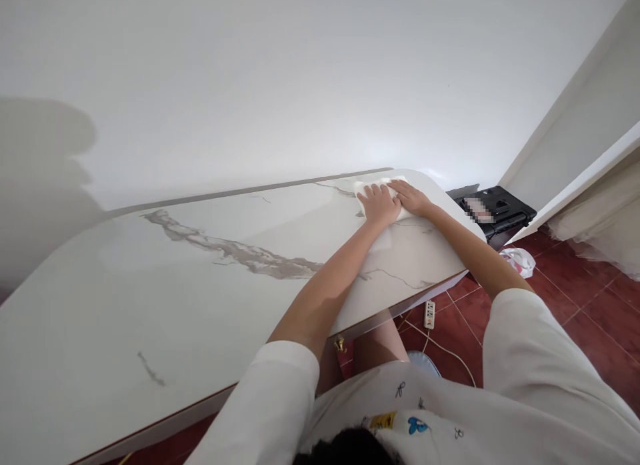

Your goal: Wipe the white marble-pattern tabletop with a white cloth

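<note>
A white cloth (403, 214), perhaps a paper wipe, lies bunched near the far right end of a white marble-patterned tabletop (225, 298). My left hand (381, 206) rests flat on the cloth with its fingers spread and pointing away from me. Beside it, my right hand (410, 198) reaches in from the right, fingers stretched out over the cloth's upper right part and close to my left hand. Both palms face down, and their undersides are hidden.
A white wall (280, 85) runs along the table's far edge. Right of the table are a black case (505, 208) and a plastic bag (521, 261). A power strip (429, 315) with its cord lies on the red tiled floor (575, 318). A pale curtain (600, 211) hangs farther right.
</note>
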`<state>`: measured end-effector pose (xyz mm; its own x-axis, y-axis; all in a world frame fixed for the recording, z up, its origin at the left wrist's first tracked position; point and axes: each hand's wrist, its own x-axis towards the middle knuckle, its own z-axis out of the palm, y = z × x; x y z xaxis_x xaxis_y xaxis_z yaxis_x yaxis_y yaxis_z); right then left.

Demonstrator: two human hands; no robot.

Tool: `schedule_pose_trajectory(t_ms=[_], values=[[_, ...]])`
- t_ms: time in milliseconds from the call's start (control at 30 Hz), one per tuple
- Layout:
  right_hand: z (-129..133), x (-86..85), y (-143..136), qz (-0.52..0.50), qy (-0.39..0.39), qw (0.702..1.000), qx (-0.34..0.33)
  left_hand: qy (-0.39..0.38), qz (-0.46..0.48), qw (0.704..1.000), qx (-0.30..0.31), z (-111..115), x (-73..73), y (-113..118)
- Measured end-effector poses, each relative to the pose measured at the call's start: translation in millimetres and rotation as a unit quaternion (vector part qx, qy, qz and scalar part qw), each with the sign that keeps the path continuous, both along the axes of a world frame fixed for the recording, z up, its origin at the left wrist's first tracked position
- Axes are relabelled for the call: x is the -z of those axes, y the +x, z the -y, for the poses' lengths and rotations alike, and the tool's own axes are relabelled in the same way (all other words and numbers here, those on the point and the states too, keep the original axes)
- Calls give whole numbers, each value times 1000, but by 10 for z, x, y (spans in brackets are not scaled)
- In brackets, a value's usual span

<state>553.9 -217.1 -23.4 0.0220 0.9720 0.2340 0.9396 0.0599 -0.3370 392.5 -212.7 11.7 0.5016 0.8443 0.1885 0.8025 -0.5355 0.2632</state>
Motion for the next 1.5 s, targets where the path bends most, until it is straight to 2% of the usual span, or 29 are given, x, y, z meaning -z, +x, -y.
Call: schedule_pose_trajectory(t_ms=[300,433,700,1067,1233,1500], values=[[464,63,-23,-3,33,998,-55,-7,-19,1000,-16,576,-67,-167],[712,57,-85,19,53,995,-83,-15,-34,999,-2,775,-75,-235],[1223,19,-247,29,53,995,-77,-30,-38,999,7,1183,-89,-364],[1667,43,-378,17,57,995,-81,-12,-44,999,14,1634,-87,-516],[1784,28,-310,18,58,994,-88,-9,-40,999,11,1752,-84,-444],[1888,-11,28,16,48,996,-67,-21,-20,999,28,1799,-83,-110]])
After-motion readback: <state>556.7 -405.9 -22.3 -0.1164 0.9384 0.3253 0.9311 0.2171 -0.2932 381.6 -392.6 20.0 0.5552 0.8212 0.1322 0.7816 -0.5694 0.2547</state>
